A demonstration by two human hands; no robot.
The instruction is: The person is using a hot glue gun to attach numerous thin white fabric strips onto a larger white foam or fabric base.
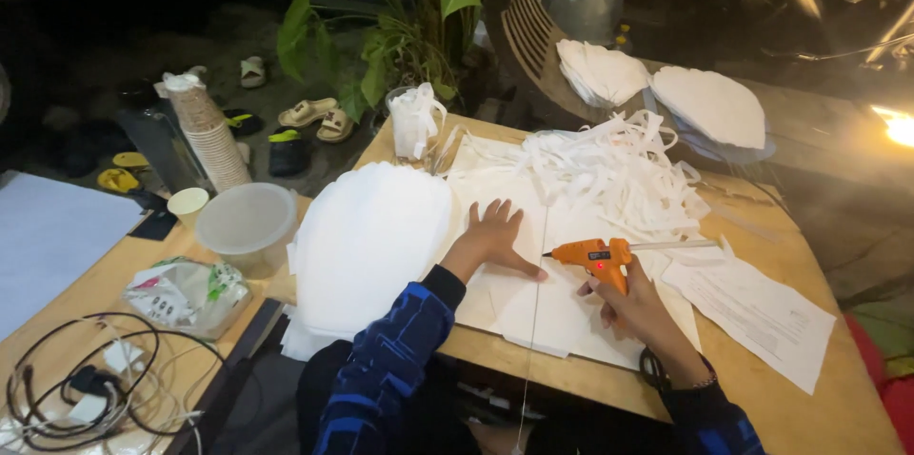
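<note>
My left hand (493, 238) lies flat, fingers spread, on white sheets (533, 307) spread over a wooden table (819, 398). My right hand (636, 307) grips an orange glue gun (595, 257) by its handle, with the nozzle pointing left, close to my left thumb. A thin cord runs down from the gun toward me. A tall stack of white oval cut-outs (367, 241) sits just left of my left hand. A heap of white paper strips (619, 169) lies beyond the gun.
Printed paper sheets (757, 307) lie right of the gun. A clear plastic bowl (248, 222), stacked paper cups (205, 136), a crumpled bag (186, 295) and tangled cables (86, 384) occupy the left table. More white cut-outs (709, 105) rest behind, with a potted plant (400, 17).
</note>
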